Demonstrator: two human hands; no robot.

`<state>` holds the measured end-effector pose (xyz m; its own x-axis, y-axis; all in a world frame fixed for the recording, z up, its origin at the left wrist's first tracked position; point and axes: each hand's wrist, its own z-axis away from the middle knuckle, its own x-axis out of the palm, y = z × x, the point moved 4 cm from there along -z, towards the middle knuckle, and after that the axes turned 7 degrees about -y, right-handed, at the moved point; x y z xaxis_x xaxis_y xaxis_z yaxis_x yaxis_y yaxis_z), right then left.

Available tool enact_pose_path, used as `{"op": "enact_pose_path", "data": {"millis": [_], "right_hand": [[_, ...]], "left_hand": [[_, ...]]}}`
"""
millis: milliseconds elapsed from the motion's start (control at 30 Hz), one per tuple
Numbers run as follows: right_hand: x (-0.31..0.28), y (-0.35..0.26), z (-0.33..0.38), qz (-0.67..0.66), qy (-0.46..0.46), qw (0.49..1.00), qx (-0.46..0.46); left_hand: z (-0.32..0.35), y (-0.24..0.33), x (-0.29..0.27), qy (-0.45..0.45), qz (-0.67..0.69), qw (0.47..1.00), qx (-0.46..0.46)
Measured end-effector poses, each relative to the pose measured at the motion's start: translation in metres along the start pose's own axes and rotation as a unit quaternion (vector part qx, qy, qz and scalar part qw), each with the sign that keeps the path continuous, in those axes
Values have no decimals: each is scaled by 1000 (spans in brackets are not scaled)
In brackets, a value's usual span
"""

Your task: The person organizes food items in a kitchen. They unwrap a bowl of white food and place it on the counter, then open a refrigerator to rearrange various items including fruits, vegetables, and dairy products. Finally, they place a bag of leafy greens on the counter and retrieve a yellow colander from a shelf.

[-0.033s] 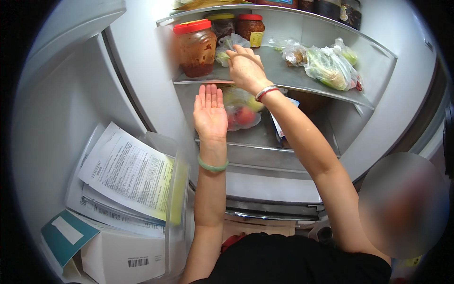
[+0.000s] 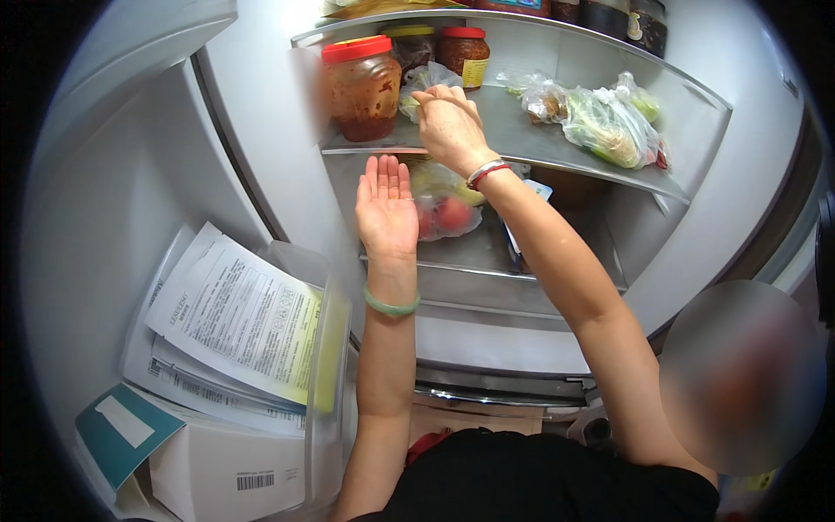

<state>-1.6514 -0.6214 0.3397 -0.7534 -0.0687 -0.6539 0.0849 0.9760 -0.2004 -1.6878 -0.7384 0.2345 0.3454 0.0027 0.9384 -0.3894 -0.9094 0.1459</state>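
Observation:
Palm up, with fingers stretched out, my left hand (image 2: 389,209) is open and bare just below the front edge of the refrigerator's upper shelf (image 2: 539,157). A green bangle (image 2: 391,304) circles that wrist. My right hand (image 2: 450,126) reaches over the shelf edge with bent, closed fingers. Its fingertips overlap a clear plastic bag of pale greens (image 2: 424,80); what they grip, if anything, I cannot make out. Left of the bag stands a large red-lidded jar (image 2: 361,91) of red-brown paste. Under my right hand, a bag of red and yellow-green produce (image 2: 448,213) lies on the lower shelf.
A smaller red-lidded jar (image 2: 463,59) and a yellow-lidded jar (image 2: 409,48) stand farther back. Bagged vegetables (image 2: 609,126) lie on the right. The open door's clear bin (image 2: 335,365) holds paper-like packets (image 2: 235,313) and a white box (image 2: 222,470) at my left.
My right hand has shifted very slightly left, its fingers still closed. My left hand stays open in the same place.

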Motion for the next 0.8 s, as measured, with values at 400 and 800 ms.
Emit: {"op": "enact_pose_path", "data": {"millis": [400, 800], "right_hand": [[8, -23, 3, -36, -169, 982, 70], [-23, -2, 161, -775, 6, 622, 115]], "left_hand": [[-9, 4, -11, 2, -57, 998, 27], [55, -52, -9, -65, 65, 986, -136]]}}
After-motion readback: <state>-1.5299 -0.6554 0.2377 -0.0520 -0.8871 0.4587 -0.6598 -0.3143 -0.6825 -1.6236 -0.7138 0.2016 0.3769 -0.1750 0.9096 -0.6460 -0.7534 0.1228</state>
